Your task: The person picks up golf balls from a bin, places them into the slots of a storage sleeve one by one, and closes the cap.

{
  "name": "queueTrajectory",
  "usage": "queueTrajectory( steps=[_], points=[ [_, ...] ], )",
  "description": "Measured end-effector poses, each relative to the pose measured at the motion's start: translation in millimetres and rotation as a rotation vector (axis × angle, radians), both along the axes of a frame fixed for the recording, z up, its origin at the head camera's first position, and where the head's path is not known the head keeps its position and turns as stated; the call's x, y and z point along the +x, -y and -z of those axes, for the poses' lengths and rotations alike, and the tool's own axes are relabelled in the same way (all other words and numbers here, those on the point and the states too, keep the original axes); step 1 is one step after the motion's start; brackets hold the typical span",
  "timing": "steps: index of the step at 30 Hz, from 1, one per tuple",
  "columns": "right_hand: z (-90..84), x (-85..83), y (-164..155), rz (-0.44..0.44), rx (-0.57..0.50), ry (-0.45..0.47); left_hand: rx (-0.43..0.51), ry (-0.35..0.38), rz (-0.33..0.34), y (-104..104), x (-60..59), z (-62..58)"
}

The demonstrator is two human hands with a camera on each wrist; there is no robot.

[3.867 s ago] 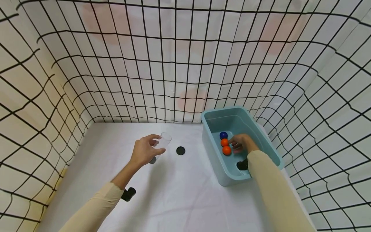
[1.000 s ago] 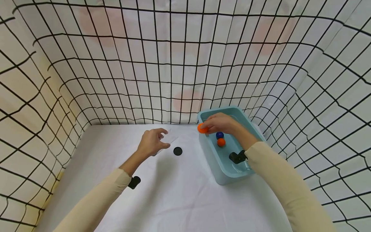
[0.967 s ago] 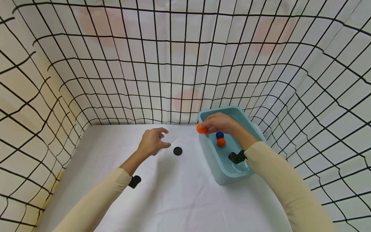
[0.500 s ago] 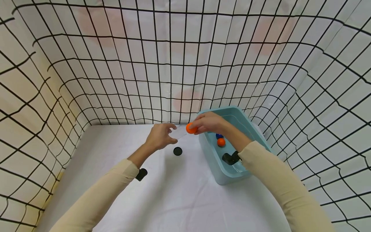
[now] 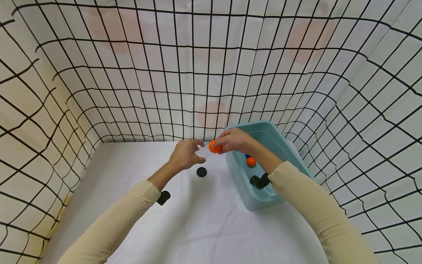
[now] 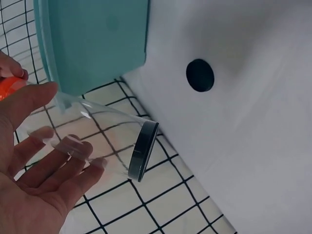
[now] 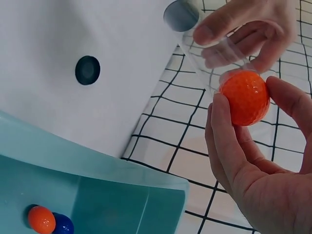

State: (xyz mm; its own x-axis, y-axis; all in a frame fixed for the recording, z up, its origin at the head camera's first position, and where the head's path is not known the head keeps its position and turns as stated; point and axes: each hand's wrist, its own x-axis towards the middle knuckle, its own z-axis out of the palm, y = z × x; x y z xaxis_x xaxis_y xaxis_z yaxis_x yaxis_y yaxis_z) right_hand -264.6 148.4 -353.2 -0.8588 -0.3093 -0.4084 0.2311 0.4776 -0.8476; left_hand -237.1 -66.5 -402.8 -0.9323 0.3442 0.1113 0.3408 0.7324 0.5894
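My left hand [image 5: 186,154] holds a clear plastic tube [image 5: 205,151] off the table, tilted, its open mouth toward the bin. In the left wrist view the tube [image 6: 105,139] lies across my fingers, dark base [image 6: 144,151] pointing away. My right hand [image 5: 232,141] pinches an orange ball [image 5: 214,147] between thumb and fingers, right at the tube's mouth. The right wrist view shows this ball [image 7: 244,97] touching the rim of the tube [image 7: 209,56]. Behind it stands a light blue bin [image 5: 245,187] holding another orange ball [image 5: 251,161] and a blue ball [image 5: 247,156].
A black disc [image 5: 201,172] lies on the white table just below my hands. The bin [image 7: 107,195] sits at the right, close to the grid-patterned back wall. Grid-patterned cloth walls enclose the table on three sides.
My right hand lifted an orange ball out of the bin and carried it left to the tube's mouth. My left hand raised the tube, tilted it and moved right.
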Motion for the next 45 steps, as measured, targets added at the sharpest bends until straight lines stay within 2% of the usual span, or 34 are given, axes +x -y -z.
queueTrajectory(
  steps=[10,24,30,39,45],
  points=[
    [1.9,0.9,2.6,0.014,-0.033,0.013,0.033,-0.031,0.001,-1.1,4.8,-0.8],
    [2.1,3.3,2.1,0.000,-0.013,0.033,0.031,-0.004,-0.002,-2.5,7.4,-2.5],
    [2.6,2.7,1.7,0.007,-0.020,0.061,0.041,-0.014,0.002,-3.2,7.3,-2.0],
    [4.5,0.6,-5.8,0.009,-0.012,0.046,0.021,-0.018,-0.010,1.9,8.7,1.1],
    [6.5,-6.8,-21.5,0.084,-0.012,0.068,0.006,-0.006,-0.023,6.7,9.4,3.7]
  ],
)
